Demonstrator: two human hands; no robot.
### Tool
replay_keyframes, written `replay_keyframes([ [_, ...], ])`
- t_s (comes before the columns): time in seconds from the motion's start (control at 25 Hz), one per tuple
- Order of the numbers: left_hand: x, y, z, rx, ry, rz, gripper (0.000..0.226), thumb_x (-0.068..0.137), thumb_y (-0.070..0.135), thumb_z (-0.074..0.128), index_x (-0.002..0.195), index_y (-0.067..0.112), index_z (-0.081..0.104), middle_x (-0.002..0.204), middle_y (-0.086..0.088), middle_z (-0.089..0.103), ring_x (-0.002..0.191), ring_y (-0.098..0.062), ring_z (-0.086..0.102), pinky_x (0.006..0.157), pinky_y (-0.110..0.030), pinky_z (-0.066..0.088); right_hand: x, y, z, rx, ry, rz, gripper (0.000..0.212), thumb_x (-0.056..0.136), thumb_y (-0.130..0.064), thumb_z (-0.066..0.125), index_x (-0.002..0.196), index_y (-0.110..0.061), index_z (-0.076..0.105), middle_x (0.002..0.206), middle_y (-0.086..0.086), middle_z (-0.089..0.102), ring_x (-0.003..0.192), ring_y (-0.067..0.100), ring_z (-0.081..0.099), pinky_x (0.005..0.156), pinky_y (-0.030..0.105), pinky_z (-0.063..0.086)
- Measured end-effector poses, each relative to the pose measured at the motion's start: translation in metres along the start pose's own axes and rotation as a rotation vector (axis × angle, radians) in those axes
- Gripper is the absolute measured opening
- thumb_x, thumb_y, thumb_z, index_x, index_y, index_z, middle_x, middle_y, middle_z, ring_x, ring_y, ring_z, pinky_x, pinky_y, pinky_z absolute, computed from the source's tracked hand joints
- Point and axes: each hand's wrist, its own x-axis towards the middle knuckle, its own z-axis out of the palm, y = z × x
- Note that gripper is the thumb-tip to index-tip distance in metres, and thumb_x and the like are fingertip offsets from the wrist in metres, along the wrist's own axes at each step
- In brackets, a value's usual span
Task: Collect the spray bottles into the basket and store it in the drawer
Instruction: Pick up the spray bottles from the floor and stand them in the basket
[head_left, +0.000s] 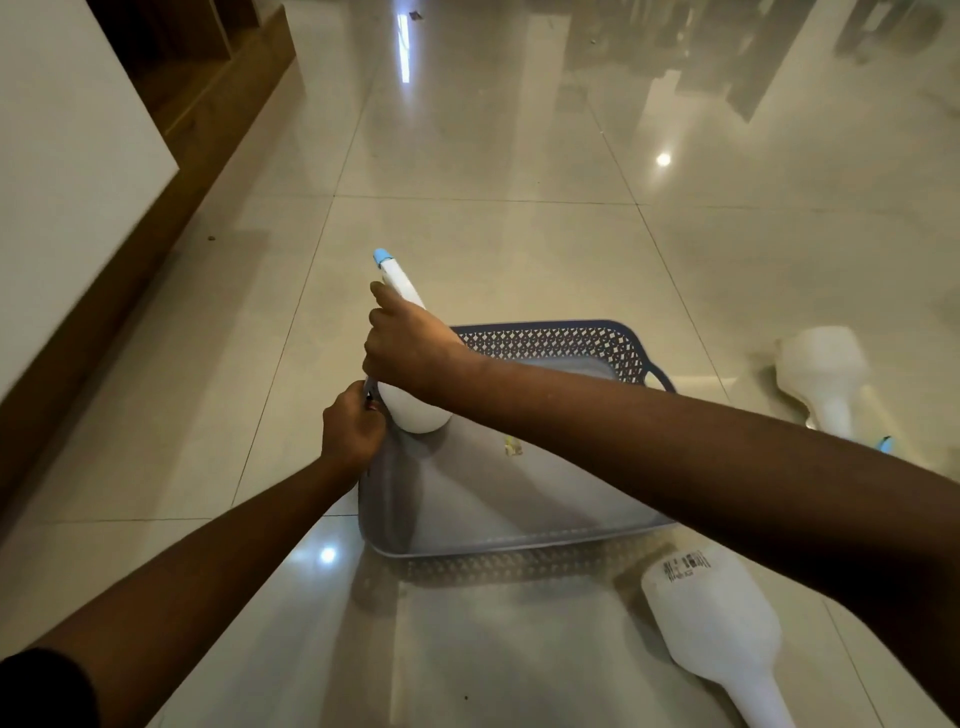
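Note:
A blue perforated basket (550, 343) stands on the tiled floor in front of me. My left hand (350, 428) grips its left rim. My right hand (410, 351) holds a white spray bottle (413, 410) with a blue nozzle tip, tilted over the basket's left side, its base just inside. A second white spray bottle (711, 623) lies on the floor in front of the basket at the lower right, partly under my right arm. A third white spray bottle (823, 374) lies on the floor to the basket's right.
A wooden cabinet (208, 119) with a white panel (57, 171) runs along the left side. The glossy tiled floor (519, 156) stretches ahead. A small yellowish scrap (512, 446) lies on the basket's bottom.

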Motion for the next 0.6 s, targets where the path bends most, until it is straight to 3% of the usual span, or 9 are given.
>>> replay_keyframes([
  [0.16, 0.003, 0.002, 0.002, 0.011, 0.015, -0.035, 0.026, 0.094, 0.004, 0.038, 0.111, -0.005, 0.055, 0.111, -0.026, 0.061, 0.102, -0.042, 0.057, 0.087, -0.042, 0.046, -0.024, 0.024, 0.014, 0.259, 0.335, 0.038, 0.022, 0.084, -0.002, 0.050, 0.095, -0.011, 0.067, 0.095, 0.006, 0.070, 0.098, 0.028, 0.061, 0.115, 0.046, 0.025],
  [0.28, 0.001, 0.003, 0.005, 0.007, 0.011, -0.045, 0.029, 0.095, 0.004, 0.036, 0.115, -0.002, 0.054, 0.114, -0.024, 0.060, 0.103, -0.041, 0.055, 0.084, -0.041, 0.045, -0.053, 0.052, 0.030, 0.477, 0.661, 0.179, 0.022, 0.076, -0.007, 0.059, 0.093, -0.013, 0.070, 0.092, 0.004, 0.073, 0.090, 0.025, 0.067, 0.102, 0.038, 0.042],
  [0.32, 0.000, 0.004, 0.007, 0.009, 0.010, -0.039, 0.030, 0.094, 0.003, 0.035, 0.116, -0.002, 0.054, 0.114, -0.024, 0.060, 0.104, -0.041, 0.055, 0.083, -0.041, 0.044, -0.067, 0.062, 0.038, 0.546, 0.701, 0.257, 0.024, 0.075, -0.006, 0.059, 0.096, -0.013, 0.070, 0.094, 0.005, 0.074, 0.091, 0.025, 0.067, 0.098, 0.037, 0.045],
  [0.36, 0.000, 0.005, 0.009, 0.015, 0.007, -0.029, 0.031, 0.093, 0.002, 0.035, 0.117, -0.001, 0.054, 0.114, -0.024, 0.060, 0.104, -0.042, 0.054, 0.083, -0.041, 0.044, -0.085, 0.071, 0.047, 0.597, 0.693, 0.369, 0.027, 0.075, -0.005, 0.059, 0.100, -0.011, 0.069, 0.099, 0.007, 0.073, 0.094, 0.026, 0.066, 0.095, 0.036, 0.046],
  [0.44, 0.000, 0.007, 0.017, 0.020, -0.003, -0.019, 0.033, 0.092, 0.003, 0.035, 0.119, 0.002, 0.054, 0.114, -0.025, 0.060, 0.103, -0.042, 0.055, 0.083, -0.042, 0.045, -0.128, 0.087, 0.077, 0.677, 0.518, 0.662, 0.032, 0.079, -0.004, 0.056, 0.110, -0.008, 0.065, 0.110, 0.011, 0.069, 0.106, 0.029, 0.061, 0.093, 0.037, 0.045],
  [0.6, -0.002, 0.008, 0.026, 0.018, -0.021, -0.032, 0.031, 0.092, 0.004, 0.036, 0.116, 0.003, 0.056, 0.110, -0.027, 0.061, 0.098, -0.043, 0.056, 0.074, -0.039, 0.041, -0.234, 0.088, 0.171, 0.861, -0.080, 1.290, 0.041, 0.081, -0.002, 0.054, 0.122, 0.004, 0.052, 0.123, 0.025, 0.058, 0.117, 0.040, 0.049, 0.095, 0.041, 0.043],
])
